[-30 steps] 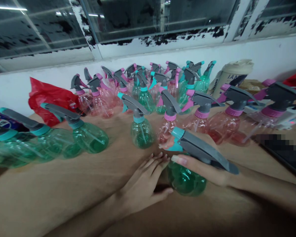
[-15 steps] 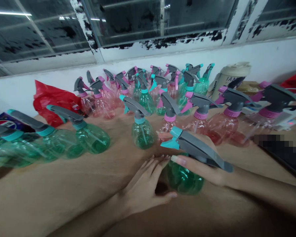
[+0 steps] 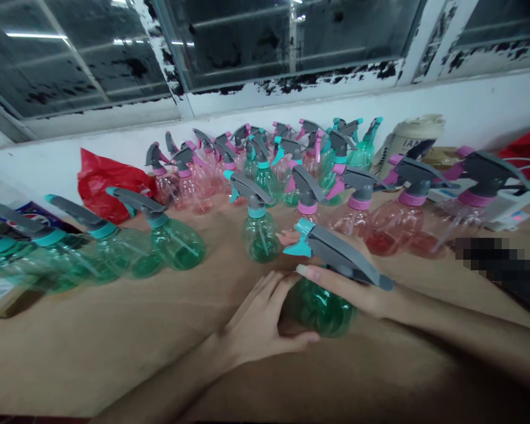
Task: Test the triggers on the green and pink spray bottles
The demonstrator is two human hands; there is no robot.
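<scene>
A green spray bottle (image 3: pixel 329 312) with a grey trigger head and turquoise nozzle tilts a little in front of me. My right hand (image 3: pixel 353 288) is closed around its neck, just under the trigger head. Cupped at the bottle's left side is my left hand (image 3: pixel 258 321), thumb and fingers apart; its fingertips pass behind the bottle, and I cannot tell whether they touch it. Just beyond stands another green spray bottle (image 3: pixel 261 238). Pink spray bottles (image 3: pixel 395 224) stand in a row behind my right hand.
Several green spray bottles (image 3: pixel 176 244) line up at the left. More bottles crowd by the wall, beside a red plastic bag (image 3: pixel 110 185) and a cream cup (image 3: pixel 413 144). A dark, partly pixelated object (image 3: pixel 503 265) lies on the tabletop (image 3: pixel 159 341) at right.
My right hand and the green spray bottle have moved slightly left, into the curve of my left hand. The camera view has shifted a little, showing more at the left.
</scene>
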